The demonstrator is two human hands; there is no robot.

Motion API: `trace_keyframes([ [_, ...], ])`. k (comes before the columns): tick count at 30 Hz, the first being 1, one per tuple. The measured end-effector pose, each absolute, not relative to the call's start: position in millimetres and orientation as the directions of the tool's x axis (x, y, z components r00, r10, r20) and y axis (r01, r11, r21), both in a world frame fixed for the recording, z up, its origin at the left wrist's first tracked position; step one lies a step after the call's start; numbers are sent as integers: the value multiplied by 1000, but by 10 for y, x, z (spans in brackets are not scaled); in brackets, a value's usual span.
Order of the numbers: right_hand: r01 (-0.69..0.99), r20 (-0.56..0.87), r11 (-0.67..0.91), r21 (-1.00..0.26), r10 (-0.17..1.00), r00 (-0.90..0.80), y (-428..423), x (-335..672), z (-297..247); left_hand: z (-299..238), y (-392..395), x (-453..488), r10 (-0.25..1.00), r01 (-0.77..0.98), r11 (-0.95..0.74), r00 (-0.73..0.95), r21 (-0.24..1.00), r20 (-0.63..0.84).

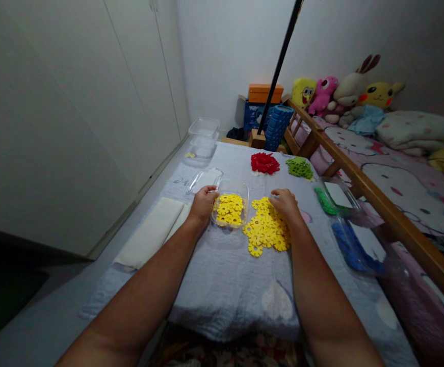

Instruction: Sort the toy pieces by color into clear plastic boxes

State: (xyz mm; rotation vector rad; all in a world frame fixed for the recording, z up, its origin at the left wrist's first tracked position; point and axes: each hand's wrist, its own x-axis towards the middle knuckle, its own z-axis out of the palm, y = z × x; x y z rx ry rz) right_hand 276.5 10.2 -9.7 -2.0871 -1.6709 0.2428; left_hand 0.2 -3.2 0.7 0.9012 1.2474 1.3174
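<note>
Three loose piles — yellow (266,229), red (264,163), green (299,167), four plush toys (323,94)

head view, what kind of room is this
Probably a bedroom, maybe a child's: a wooden-railed bed with cartoon sheets, stuffed toys by the wall, and yellow plastic pieces piled on a blanket beside a tray the left hand holds.

The tub (234,184) sits just left of the loose pile of discs (266,232) (both on the blanket (225,285)).
</note>
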Motion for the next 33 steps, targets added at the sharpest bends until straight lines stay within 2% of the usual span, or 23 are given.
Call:
trace_keyframes([
  [4,916,118,-134,-379,974,191,86,2703,-150,-8,-22,8,979,-209,119,-142,971,-150],
  [8,907,86,-145,-396,977,193,89,2686,-130,1,-26,13,979,-213,114,-142,970,-147],
  [11,855,84,-112,-507,980,178,94,2716,-84,22,-37,14,979,-212,116,-142,970,-148],
  [16,649,10,-59,-759,995,102,65,2749,1,47,-47,13,977,-206,119,-148,971,-151],
  [20,565,-6,-74,-822,993,121,38,2771,54,49,-44,12,977,-206,122,-148,971,-154],
  [22,556,26,-69,-828,987,161,37,2786,87,43,-40,12,977,-207,120,-150,971,-153],
  [27,555,214,40,-831,944,252,35,2712,197,27,-38,13,978,-201,107,-156,974,-140],
  [30,516,265,124,-848,942,208,1,2541,255,28,-42,12,978,-200,102,-158,974,-135],
  [33,472,273,202,-858,958,85,-62,2337,297,41,-47,12,977,-193,109,-159,975,-141],
])
